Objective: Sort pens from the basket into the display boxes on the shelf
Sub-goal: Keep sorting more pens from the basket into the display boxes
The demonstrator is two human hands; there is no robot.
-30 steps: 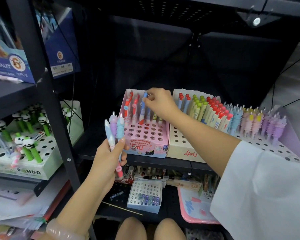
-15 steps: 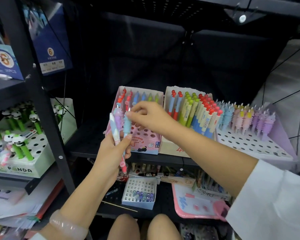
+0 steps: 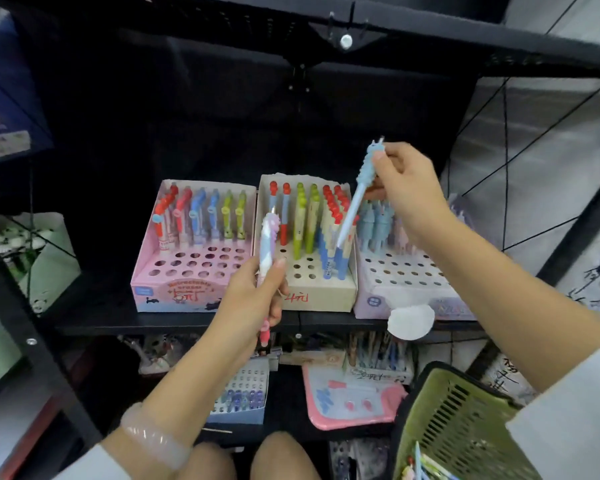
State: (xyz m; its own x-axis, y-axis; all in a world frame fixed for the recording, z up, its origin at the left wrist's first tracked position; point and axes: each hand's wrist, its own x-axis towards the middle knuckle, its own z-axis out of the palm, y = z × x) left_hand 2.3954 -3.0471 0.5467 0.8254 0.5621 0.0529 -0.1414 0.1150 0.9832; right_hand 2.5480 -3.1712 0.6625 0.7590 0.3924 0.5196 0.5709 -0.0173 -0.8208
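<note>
Two hands each held a pen above the shelf (image 3: pixel 174 327), beyond the green basket (image 3: pixel 454 420). The left hand (image 3: pixel 253 299) gripped a purple pen (image 3: pixel 268 244) before the beige box (image 3: pixel 321 296). Farther, the right hand (image 3: pixel 406 188) pinched a blue pen (image 3: pixel 355 199), tilted over the lilac box (image 3: pixel 395 289).

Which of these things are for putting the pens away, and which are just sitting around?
For the job:
- light blue animal-topped pen in the right hand
- purple-and-white pen in the left hand
- pink display box, beige display box, lilac display box
- green plastic basket

Just lying about:
- pink pouch below
- dark blue carton, upper left
</note>
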